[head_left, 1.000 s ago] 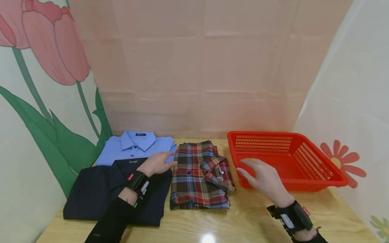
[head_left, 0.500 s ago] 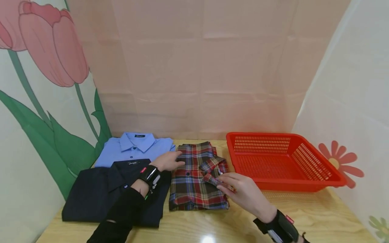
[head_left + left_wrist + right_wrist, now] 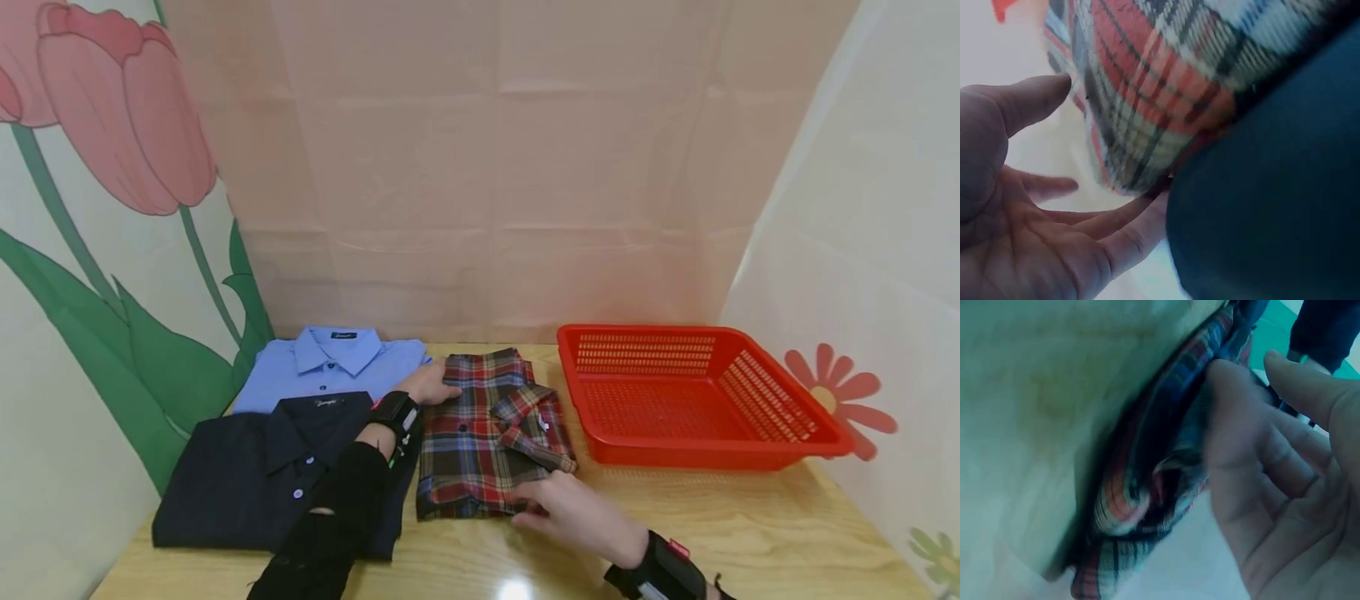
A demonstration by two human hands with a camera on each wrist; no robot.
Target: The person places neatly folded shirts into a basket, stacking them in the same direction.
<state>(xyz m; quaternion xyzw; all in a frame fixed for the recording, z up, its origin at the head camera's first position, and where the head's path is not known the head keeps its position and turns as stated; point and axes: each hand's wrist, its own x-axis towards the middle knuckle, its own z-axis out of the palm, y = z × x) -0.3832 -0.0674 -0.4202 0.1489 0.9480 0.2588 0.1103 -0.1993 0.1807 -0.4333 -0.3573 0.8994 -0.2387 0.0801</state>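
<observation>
A folded plaid shirt (image 3: 472, 450) in red, blue and dark brown lies on the table, its collar turned toward the right side. My left hand (image 3: 427, 384) is at the shirt's upper left edge; in the left wrist view its thumb and fingers (image 3: 1029, 103) are spread around the plaid fold without closing on it. By the lower right corner of the shirt is my right hand (image 3: 581, 515). In the right wrist view that hand's fingers are loosely bent beside the layered plaid edge (image 3: 1122, 506), and no cloth is pinched between thumb and fingers.
To the left lie a folded black shirt (image 3: 217, 483) and, behind it, a folded light blue shirt (image 3: 273, 379). A red plastic basket (image 3: 697, 458) stands at the right rear of the wooden table (image 3: 750, 517). A pinkish sheet (image 3: 495, 167) hangs behind.
My left hand has moved right and away from me to the plaid shirt's edge. My right hand has come from beside the basket, past the collar, to the shirt's near right corner.
</observation>
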